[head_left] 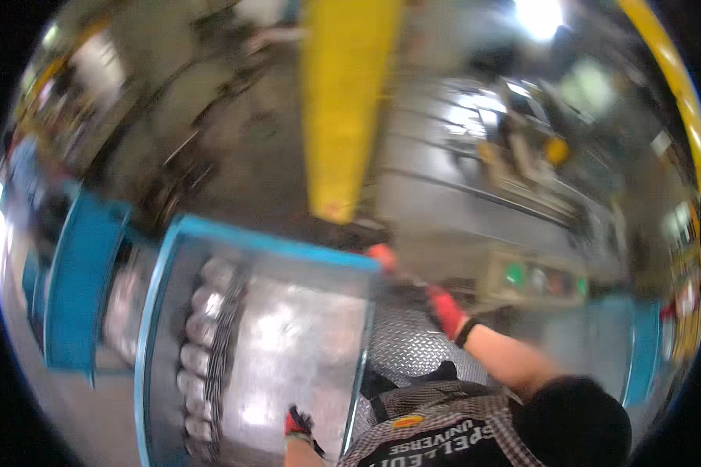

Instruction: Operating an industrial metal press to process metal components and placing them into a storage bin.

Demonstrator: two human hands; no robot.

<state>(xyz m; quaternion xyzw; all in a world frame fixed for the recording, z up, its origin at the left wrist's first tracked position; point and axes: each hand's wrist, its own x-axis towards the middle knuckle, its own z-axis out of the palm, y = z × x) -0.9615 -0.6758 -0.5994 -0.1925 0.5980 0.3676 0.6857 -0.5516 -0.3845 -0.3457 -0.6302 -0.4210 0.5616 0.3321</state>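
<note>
My right hand (447,313), in a red glove with a dark cuff, is closed round a thin stick-like tool (409,275). The tool's red end lies by the far right corner of a blue-rimmed metal bin (280,247). Motion blur hides what kind of tool it is. Low in the view, my left hand (298,425), in a red and black glove, is over the bin's bare floor near its right side. Its fingers are too smeared to read. Stacked shiny rounded metal parts (195,359) stand in a row along the bin's left side.
A yellow beam (346,101) comes down ahead. At the right are a machine bed (444,171) and a control box with green buttons (533,276). Another blue bin (82,280) stands at the left, with a blue-sided container (641,350) at the right. Tread plate (413,342) lies below.
</note>
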